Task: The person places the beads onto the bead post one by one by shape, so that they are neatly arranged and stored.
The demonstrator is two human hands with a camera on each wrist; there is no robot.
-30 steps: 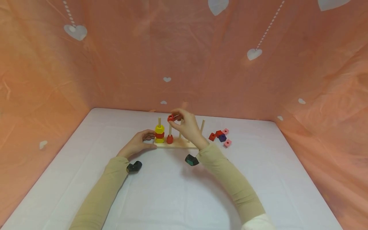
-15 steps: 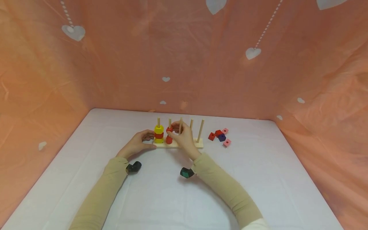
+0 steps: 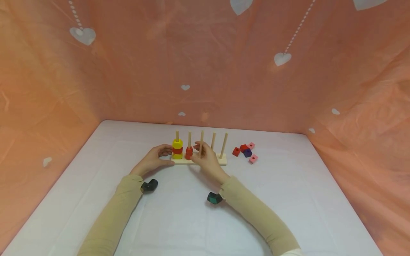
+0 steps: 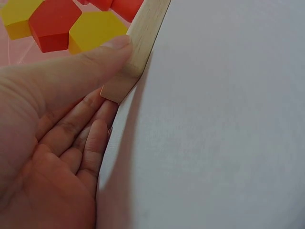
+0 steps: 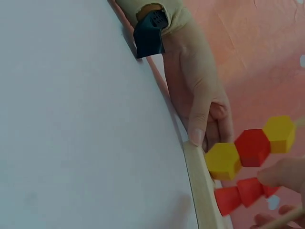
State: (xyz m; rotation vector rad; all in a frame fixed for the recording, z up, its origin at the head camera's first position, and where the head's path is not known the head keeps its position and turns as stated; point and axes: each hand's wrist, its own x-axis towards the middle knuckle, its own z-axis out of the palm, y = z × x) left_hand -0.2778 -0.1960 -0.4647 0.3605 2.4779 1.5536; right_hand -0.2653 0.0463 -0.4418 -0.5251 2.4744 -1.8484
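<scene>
A wooden peg stand [image 3: 182, 161] with several upright pegs lies on the table. My left hand [image 3: 153, 159] holds its left end, the thumb on the edge and the fingers behind, as the left wrist view shows. The leftmost peg carries hexagonal beads: a yellow bead [image 5: 223, 161], a red bead [image 5: 252, 147] and another yellow one [image 5: 280, 133]. Tapered red beads [image 3: 189, 153] are stacked on the second peg. Beside them is my right hand [image 3: 207, 160], thumb and fingers spread; in the right wrist view its thumb [image 5: 283, 172] overlaps the top of this red stack.
To the right of the stand lie loose blocks with holes: red [image 3: 236, 152], purple [image 3: 247, 153] and pink [image 3: 253, 158], several in all. The other pegs [image 3: 224, 145] stand bare. A pink cloth [image 3: 205, 71] with white hearts hangs behind the table.
My right hand brought a red bead down the second peg onto the red one below, then loosened and shifted slightly right. The left hand has stayed at the stand's end.
</scene>
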